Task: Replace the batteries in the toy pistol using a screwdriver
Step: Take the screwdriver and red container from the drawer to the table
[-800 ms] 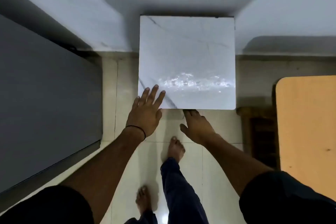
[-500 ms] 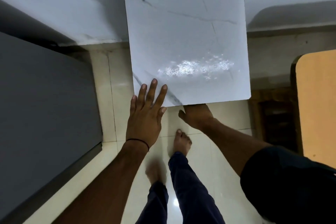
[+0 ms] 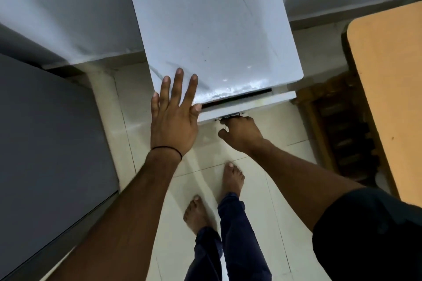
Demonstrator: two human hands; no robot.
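A small white marble-patterned cabinet [image 3: 212, 25] stands against the wall. Its drawer [image 3: 246, 104] is pulled out a little, leaving a dark gap under the top. My left hand [image 3: 174, 112] lies flat with straight fingers on the near left corner of the cabinet top. Below it, my right hand [image 3: 241, 132] grips the metal handle [image 3: 229, 117] on the drawer front, fingers curled under it. No toy pistol, screwdriver or batteries are in sight.
A dark grey bed or panel [image 3: 50, 139] fills the left side. An orange-topped table [image 3: 388, 89] stands at the right, with a carved dark wooden piece [image 3: 340, 134] beside it. My bare feet [image 3: 214, 194] stand on the pale tiled floor.
I have stepped closer to the cabinet. My right hand has pulled the drawer open a crack. My left hand has slid further onto the top.
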